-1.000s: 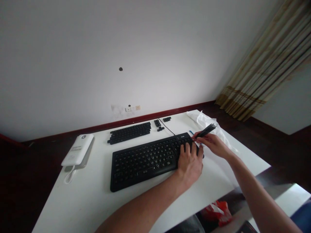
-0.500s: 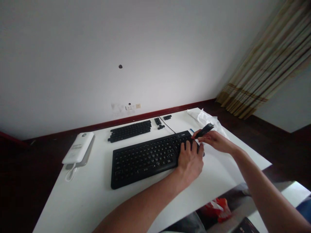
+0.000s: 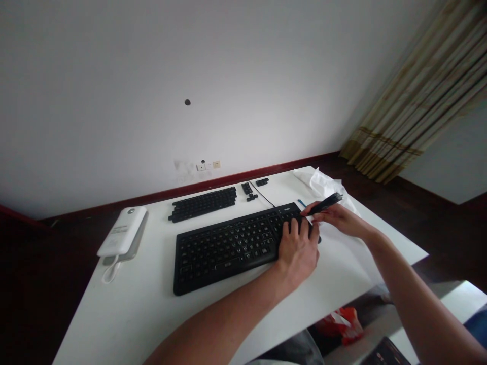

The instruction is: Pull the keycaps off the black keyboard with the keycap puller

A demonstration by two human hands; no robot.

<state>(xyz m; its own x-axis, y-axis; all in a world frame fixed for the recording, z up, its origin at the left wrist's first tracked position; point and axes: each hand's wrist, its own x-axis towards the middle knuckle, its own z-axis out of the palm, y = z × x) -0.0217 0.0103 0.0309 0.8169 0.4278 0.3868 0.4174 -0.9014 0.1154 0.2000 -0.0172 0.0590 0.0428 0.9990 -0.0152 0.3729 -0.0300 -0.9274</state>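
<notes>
One black keyboard [image 3: 228, 251] is pinned by the splayed left hand [image 3: 298, 256], one dark pen-like tool [image 3: 326, 203] is pinched in the right hand [image 3: 338, 219], and four keycap clumps [image 3: 203, 204] are lying around 12 o'clock.

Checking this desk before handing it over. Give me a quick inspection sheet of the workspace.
Surface: white tabletop, smooth.
Job's things: black plastic keyboard; slim black tool.
Hands: left hand spread on the keyboard's right end; right hand pinching the tool.
Clutter: rows of black keycaps; crumpled white plastic; white rectangular device.
Cables: thin black cable; looped white cable.
Surroundings: white wall; striped beige curtain.
</notes>
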